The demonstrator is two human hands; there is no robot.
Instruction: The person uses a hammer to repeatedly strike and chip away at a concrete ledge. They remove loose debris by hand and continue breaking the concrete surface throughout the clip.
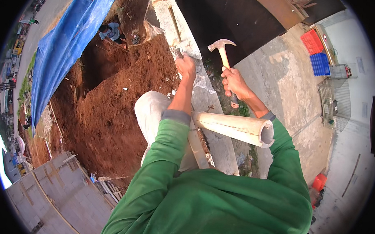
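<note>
My right hand grips a claw hammer by its handle, the head raised to the right of the wall. In my left hand is a short, dark metal tool, probably a chisel; most of it is hidden by my fingers. That hand is at the chipped top of a concrete wall, where the surface is broken and pale. A nail or thin metal pin sticks up just beyond. Close to my forearms, a bamboo pole stands with its hollow cut end towards me.
Excavated soil drops away on the left, with a person low in the pit. A blue tarp hangs beyond it. Concrete paving lies below on the right, with plastic crates and a wire cage.
</note>
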